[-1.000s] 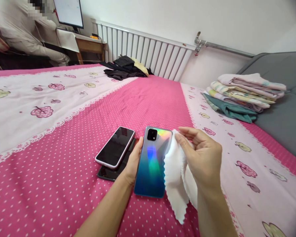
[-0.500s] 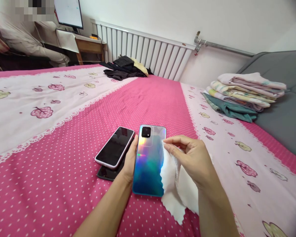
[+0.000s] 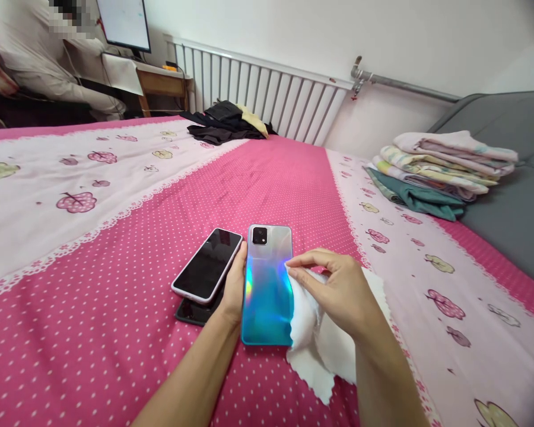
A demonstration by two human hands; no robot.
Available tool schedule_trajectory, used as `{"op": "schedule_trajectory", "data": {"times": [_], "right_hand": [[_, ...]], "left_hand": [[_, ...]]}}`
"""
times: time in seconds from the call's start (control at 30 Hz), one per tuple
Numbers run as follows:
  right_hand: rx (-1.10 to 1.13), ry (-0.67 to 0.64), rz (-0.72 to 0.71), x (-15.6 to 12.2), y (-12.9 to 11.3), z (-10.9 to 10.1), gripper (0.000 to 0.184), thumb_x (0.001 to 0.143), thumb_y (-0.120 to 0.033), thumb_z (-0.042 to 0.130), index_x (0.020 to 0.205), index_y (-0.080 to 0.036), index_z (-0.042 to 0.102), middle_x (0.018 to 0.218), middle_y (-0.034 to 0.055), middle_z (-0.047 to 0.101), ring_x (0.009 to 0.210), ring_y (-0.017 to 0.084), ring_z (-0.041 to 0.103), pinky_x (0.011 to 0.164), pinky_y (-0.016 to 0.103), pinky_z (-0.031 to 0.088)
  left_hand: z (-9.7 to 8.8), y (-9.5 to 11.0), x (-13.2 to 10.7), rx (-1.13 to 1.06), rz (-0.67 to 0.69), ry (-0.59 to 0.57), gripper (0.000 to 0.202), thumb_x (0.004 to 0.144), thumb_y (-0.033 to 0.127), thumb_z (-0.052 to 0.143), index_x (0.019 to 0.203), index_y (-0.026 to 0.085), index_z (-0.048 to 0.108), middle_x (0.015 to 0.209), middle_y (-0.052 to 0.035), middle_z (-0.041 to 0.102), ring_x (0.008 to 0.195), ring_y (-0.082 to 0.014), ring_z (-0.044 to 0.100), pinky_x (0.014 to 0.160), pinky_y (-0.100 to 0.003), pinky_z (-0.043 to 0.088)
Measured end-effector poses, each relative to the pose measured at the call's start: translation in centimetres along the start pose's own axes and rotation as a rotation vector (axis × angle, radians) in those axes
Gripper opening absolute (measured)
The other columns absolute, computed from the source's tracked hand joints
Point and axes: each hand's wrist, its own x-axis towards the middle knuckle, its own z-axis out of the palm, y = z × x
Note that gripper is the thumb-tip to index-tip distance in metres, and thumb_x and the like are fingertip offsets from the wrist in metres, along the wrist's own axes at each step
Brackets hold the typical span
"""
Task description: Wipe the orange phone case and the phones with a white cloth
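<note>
A shiny blue and silver phone (image 3: 267, 296) is held back side up, its camera block at the top left. My left hand (image 3: 235, 284) grips its left edge; most of the fingers are hidden behind it. With thumb and fingers pinched, my right hand (image 3: 333, 284) holds a white cloth (image 3: 309, 350) against the phone's right edge. The cloth has a wavy border and hangs down over the bed. Left of my left hand, a phone with a pale rim (image 3: 208, 264) lies screen up, partly covering a dark phone (image 3: 191, 311).
A pink dotted bedspread (image 3: 276, 178) spreads all around. Folded fabrics (image 3: 445, 172) are stacked at the right by a grey headboard (image 3: 498, 219). Dark clothes (image 3: 222, 124) lie at the far edge, before a white radiator (image 3: 258, 77). A person (image 3: 40, 65) sits near a desk with a monitor (image 3: 123, 24).
The phone in my left hand has tilted slightly, and its reflections have shifted. My right hand has slid a little down and left along the phone's right edge with the cloth.
</note>
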Motion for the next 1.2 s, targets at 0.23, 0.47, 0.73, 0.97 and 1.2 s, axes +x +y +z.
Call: {"op": "schedule_trajectory", "data": {"times": [0.23, 0.47, 0.73, 0.97, 1.2], "right_hand": [[0.013, -0.075, 0.01, -0.1, -0.1, 0.2, 0.012, 0.078, -0.027, 0.062, 0.08, -0.025, 0.073, 0.084, 0.0021, 0.073, 0.082, 0.019, 0.066, 0.076, 0.035, 0.051], [0.085, -0.17, 0.022, -0.3, -0.3, 0.0, 0.011, 0.076, -0.025, 0.063, 0.079, -0.025, 0.074, 0.083, 0.0029, 0.073, 0.087, 0.02, 0.067, 0.078, 0.035, 0.051], [0.079, -0.356, 0.006, -0.5, -0.7, -1.0, 0.011, 0.076, -0.02, 0.065, 0.077, -0.027, 0.074, 0.079, -0.001, 0.071, 0.075, 0.014, 0.065, 0.066, 0.026, 0.049], [0.108, -0.422, -0.04, -0.8, -0.7, -1.4, 0.01, 0.075, -0.019, 0.066, 0.075, -0.026, 0.073, 0.078, -0.0012, 0.07, 0.072, 0.013, 0.065, 0.063, 0.024, 0.048], [0.084, -0.438, -0.084, -0.9, -0.5, -1.5, 0.01, 0.076, -0.02, 0.065, 0.076, -0.026, 0.073, 0.078, -0.0005, 0.07, 0.072, 0.014, 0.064, 0.063, 0.025, 0.049]], "left_hand": [[0.1, 0.2, 0.2, -0.063, 0.072, 0.043, 0.053, 0.092, 0.046, 0.03, 0.08, 0.01, 0.067, 0.078, -0.0115, 0.07, 0.084, -0.0256, 0.066, 0.084, -0.038, 0.049], [-0.5, 0.4, 0.2, -0.011, 0.016, 0.057, 0.067, 0.088, 0.057, 0.026, 0.084, 0.005, 0.067, 0.075, -0.0187, 0.069, 0.084, -0.0323, 0.066, 0.081, -0.045, 0.05], [-1.6, 0.8, 0.6, -0.042, 0.071, 0.055, 0.061, 0.086, 0.059, 0.034, 0.09, 0.008, 0.068, 0.084, -0.0185, 0.07, 0.079, -0.0293, 0.067, 0.076, -0.044, 0.052], [-2.2, 0.8, 1.0, -0.039, 0.109, 0.042, 0.061, 0.087, 0.057, 0.033, 0.089, 0.009, 0.07, 0.082, -0.0165, 0.071, 0.078, -0.0278, 0.067, 0.078, -0.043, 0.052], [-2.3, 0.9, 1.0, -0.068, 0.144, 0.042, 0.057, 0.087, 0.053, 0.036, 0.09, 0.007, 0.069, 0.083, -0.016, 0.071, 0.073, -0.0258, 0.067, 0.074, -0.039, 0.053]]}}
